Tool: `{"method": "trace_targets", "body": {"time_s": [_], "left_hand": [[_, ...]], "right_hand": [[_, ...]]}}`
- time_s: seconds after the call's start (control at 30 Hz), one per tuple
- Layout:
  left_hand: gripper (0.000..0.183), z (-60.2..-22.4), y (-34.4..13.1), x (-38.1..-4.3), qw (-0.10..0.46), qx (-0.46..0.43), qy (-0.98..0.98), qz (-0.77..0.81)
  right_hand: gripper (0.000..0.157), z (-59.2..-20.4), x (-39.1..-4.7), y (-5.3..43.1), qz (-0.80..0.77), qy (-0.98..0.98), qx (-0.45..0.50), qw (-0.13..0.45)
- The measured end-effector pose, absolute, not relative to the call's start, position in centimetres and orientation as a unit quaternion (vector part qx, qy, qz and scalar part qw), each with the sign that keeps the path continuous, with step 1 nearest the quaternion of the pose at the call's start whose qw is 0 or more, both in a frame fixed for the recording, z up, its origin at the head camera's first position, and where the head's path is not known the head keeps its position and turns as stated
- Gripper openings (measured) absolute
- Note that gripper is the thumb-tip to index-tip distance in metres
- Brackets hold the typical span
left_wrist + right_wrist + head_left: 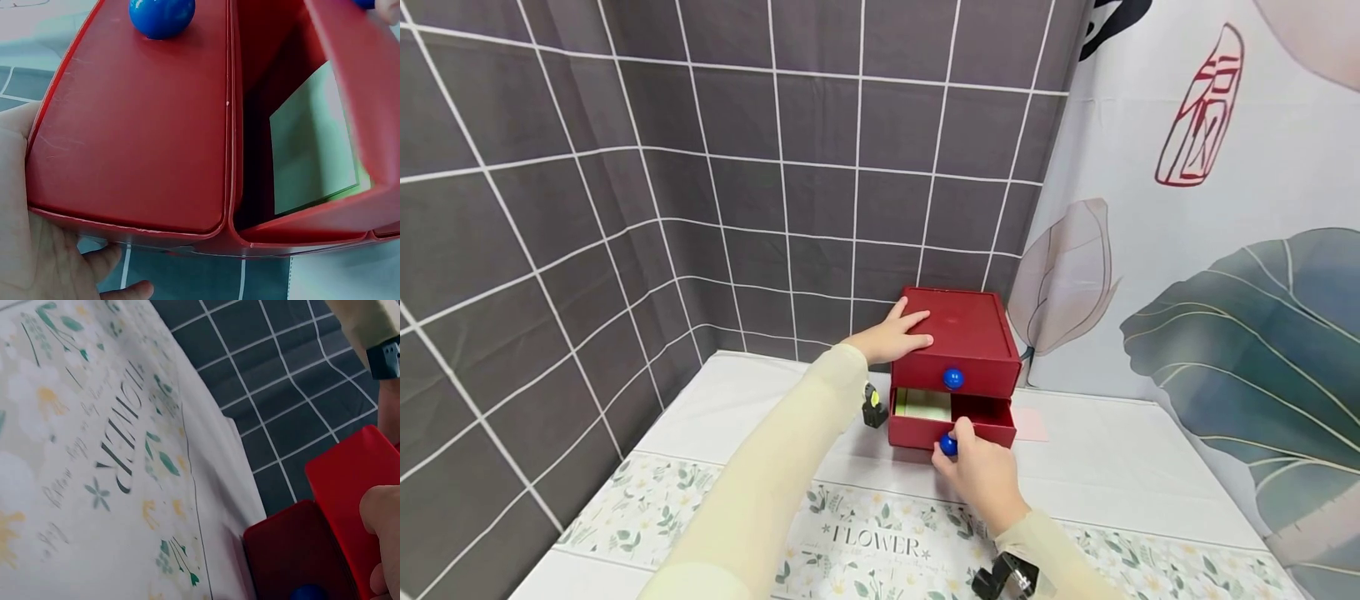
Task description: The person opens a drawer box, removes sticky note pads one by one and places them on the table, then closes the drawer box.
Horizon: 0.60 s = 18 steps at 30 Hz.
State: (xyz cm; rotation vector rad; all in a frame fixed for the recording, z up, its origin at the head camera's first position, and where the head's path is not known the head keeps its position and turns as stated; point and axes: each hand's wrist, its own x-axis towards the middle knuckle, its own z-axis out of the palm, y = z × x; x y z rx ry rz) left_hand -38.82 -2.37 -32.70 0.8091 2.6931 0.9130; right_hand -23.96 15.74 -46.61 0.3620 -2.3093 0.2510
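A dark red two-drawer box [962, 321] stands against the back wall, its lower drawer [913, 432] pulled out. My left hand [887, 337] rests on the top left edge of the box, its fingers spread and fairly straight. In the left wrist view the palm lies along the box's side. At the drawer front, my right hand [985, 475] pinches the lower blue knob [948, 445] between thumb and fingers. The upper drawer is closed, its own blue knob [162, 15] untouched. Inside the lower drawer, pale green and white paper [312, 150] fills the left part.
Right of the box lies a pink sheet [1032, 424] on the white tabletop. A floral printed strip [880, 542] with the word FLOWER runs across the front. Behind stand a dark gridded curtain [820, 208] and a pale leaf-print curtain [1075, 333].
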Motion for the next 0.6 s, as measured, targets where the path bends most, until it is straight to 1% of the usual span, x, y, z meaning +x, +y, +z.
{"method": "trace_targets", "body": {"time_s": [0.6], "left_hand": [[0.069, -32.7, -2.5, -39.0, 0.096, 0.277, 0.907, 0.301]], "right_hand": [[0.045, -46.7, -21.3, 15.5, 0.078, -0.905, 0.149, 0.392]]}}
